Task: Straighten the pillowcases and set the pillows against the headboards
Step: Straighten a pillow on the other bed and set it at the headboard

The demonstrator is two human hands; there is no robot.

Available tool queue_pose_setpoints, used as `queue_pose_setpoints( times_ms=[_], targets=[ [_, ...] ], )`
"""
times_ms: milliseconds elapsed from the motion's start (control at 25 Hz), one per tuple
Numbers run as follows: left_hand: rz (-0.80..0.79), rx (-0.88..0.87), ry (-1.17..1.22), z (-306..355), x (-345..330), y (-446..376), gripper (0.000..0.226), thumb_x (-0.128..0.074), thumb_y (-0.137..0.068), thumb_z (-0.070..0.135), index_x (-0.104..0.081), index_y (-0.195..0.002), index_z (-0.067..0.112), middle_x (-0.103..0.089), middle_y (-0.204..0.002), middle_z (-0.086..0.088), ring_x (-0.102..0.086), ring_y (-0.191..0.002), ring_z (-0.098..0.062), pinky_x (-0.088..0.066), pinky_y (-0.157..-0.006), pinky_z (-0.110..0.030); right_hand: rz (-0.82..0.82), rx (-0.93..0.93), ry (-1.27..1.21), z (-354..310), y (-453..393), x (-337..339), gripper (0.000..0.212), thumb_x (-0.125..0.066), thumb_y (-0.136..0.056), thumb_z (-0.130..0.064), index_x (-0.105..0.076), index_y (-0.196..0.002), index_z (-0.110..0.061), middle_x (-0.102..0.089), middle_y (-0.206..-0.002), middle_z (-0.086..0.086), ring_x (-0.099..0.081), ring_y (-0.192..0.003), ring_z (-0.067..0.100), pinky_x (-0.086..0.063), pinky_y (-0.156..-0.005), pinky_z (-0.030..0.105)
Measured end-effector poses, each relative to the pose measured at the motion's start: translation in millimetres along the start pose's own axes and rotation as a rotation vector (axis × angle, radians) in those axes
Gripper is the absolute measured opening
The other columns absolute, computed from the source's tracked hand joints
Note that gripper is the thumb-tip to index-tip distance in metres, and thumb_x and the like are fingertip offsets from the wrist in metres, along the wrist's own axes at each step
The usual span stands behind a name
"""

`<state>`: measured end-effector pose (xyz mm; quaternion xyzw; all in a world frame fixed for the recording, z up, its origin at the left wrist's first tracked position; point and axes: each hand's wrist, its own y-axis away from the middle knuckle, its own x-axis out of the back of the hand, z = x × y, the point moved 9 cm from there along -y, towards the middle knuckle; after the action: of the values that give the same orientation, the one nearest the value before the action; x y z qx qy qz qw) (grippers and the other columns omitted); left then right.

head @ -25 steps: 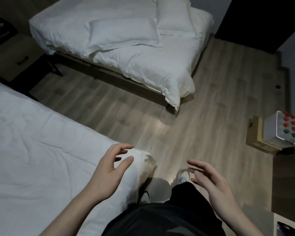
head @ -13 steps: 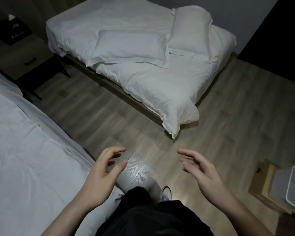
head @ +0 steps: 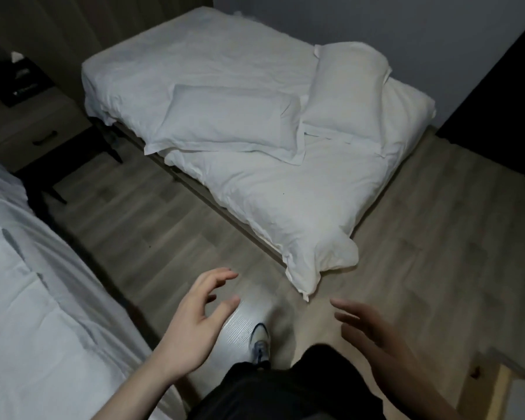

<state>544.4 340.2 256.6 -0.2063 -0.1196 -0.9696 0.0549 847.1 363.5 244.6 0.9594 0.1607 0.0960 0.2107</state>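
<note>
Your left hand [head: 194, 325] hangs in the lower middle of the frame, fingers spread and loosely curved, holding nothing; your right hand [head: 373, 331] sits lower right of it, darker in shadow, fingers extended and apart, also gripping nothing; both hover over the wooden floor [head: 152, 237], touching neither bed. Between them, lower down, you can see one shoe [head: 259, 341] and dark trousers [head: 285, 389].

The far bed [head: 231, 65] fills the upper centre of the frame, covered in a rumpled white duvet [head: 285, 201] whose corner droops to the floor at centre; two pillows lie flat on it: the nearer pillow [head: 228, 122] lies across the duvet at centre, and the second pillow [head: 346, 89] lies to its upper right, its corner touching the first.

The near bed [head: 28, 298] runs down the left edge, white sheet creased; a nightstand [head: 34, 125] stands in the upper left between the beds, a dark box [head: 15, 83] on top.
</note>
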Motion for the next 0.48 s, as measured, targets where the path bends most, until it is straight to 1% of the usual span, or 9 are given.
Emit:
queue_pose_setpoints(
  times_ms=[40,80,160,200,280,320,360,440,480],
  targets=[
    [-0.019,-0.023,-0.029,4.9,-4.1,-24.1,0.043,-0.056,-0.087,0.06,-0.064,-0.125,0.042,-0.055,-0.14,0.024,-0.054,-0.132,-0.001,-0.046,-0.111,-0.039,0.012,0.013,-0.006,-6.1,-14.8,9.3,0.039,-0.077,-0.079,-0.062,-0.073,-0.115,-0.051,-0.074,-0.124,-0.019,-0.064,-0.124,-0.001,-0.053,-0.099,0.021],
    [-0.032,-0.015,-0.05,8.7,-7.2,-41.8,0.044,-0.055,-0.087,0.06,-0.064,-0.126,0.04,-0.054,-0.141,0.025,-0.053,-0.132,-0.001,-0.046,-0.111,-0.038,0.024,0.0,0.005,-4.3,-28.5,16.8,0.036,-0.078,-0.082,-0.056,-0.073,-0.117,-0.049,-0.074,-0.125,-0.02,-0.065,-0.124,-0.001,-0.053,-0.1,0.022],
    [-0.052,-0.03,-0.032,24.0,-12.1,-77.8,0.045,-0.055,-0.088,0.058,-0.064,-0.127,0.038,-0.055,-0.142,0.022,-0.053,-0.134,-0.002,-0.045,-0.111,-0.034,0.01,0.01,0.01,-15.7,-59.1,26.0,0.033,-0.071,-0.097,-0.022,-0.073,-0.12,-0.045,-0.075,-0.125,-0.016,-0.065,-0.125,0.001,-0.052,-0.104,0.028],
    [-0.045,-0.036,-0.032,30.5,-13.4,-89.9,0.045,-0.055,-0.089,0.058,-0.064,-0.127,0.037,-0.055,-0.142,0.021,-0.053,-0.134,-0.003,-0.045,-0.111,-0.034,-0.005,0.013,0.008,-25.2,-73.9,26.4,0.037,-0.068,-0.098,-0.017,-0.073,-0.118,-0.047,-0.075,-0.125,-0.013,-0.065,-0.125,0.001,-0.053,-0.104,0.027],
    [-0.022,-0.028,-0.052,34.1,-18.2,-115.8,0.045,-0.054,-0.088,0.058,-0.063,-0.127,0.038,-0.055,-0.143,0.021,-0.053,-0.134,-0.002,-0.044,-0.112,-0.033,-0.035,0.016,0.033,-38.2,-110.0,36.7,0.028,-0.075,-0.089,-0.044,-0.072,-0.116,-0.05,-0.076,-0.123,-0.013,-0.065,-0.124,0.0,-0.053,-0.096,0.018],
    [0.016,0.002,-0.051,32.6,-18.5,-125.4,0.045,-0.054,-0.088,0.059,-0.063,-0.127,0.038,-0.055,-0.142,0.022,-0.052,-0.134,-0.001,-0.044,-0.112,-0.033,-0.076,0.016,0.058,-46.1,-130.7,41.4,0.041,-0.077,-0.079,-0.063,-0.073,-0.117,-0.048,-0.076,-0.121,-0.012,-0.065,-0.122,-0.002,-0.052,-0.091,0.013],
    [0.05,0.043,-0.04,30.5,-17.3,-130.2,0.046,-0.054,-0.088,0.06,-0.063,-0.127,0.039,-0.055,-0.142,0.023,-0.051,-0.134,0.001,-0.044,-0.112,-0.033,-0.114,0.007,0.051,-58.3,-147.5,42.3,0.051,-0.076,-0.073,-0.071,-0.073,-0.117,-0.046,-0.076,-0.119,-0.011,-0.066,-0.121,-0.003,-0.051,-0.088,0.01],
    [0.119,0.079,-0.015,29.8,-14.1,-141.3,0.046,-0.054,-0.087,0.061,-0.063,-0.126,0.039,-0.055,-0.14,0.024,-0.051,-0.134,0.002,-0.043,-0.112,-0.033,-0.155,0.002,0.077,-73.0,-188.4,46.1,0.025,-0.078,-0.089,-0.042,-0.075,-0.113,-0.043,-0.077,-0.116,-0.01,-0.067,-0.118,-0.002,-0.051,-0.089,0.01],
    [0.147,0.101,-0.008,28.9,-11.8,-144.4,0.046,-0.054,-0.087,0.06,-0.064,-0.127,0.039,-0.055,-0.14,0.024,-0.051,-0.134,0.003,-0.043,-0.112,-0.033,-0.19,0.008,0.105,-80.9,-205.2,44.6,0.026,-0.073,-0.095,-0.023,-0.076,-0.112,-0.043,-0.076,-0.115,-0.012,-0.066,-0.118,-0.003,-0.052,-0.092,0.012]
  ],
)
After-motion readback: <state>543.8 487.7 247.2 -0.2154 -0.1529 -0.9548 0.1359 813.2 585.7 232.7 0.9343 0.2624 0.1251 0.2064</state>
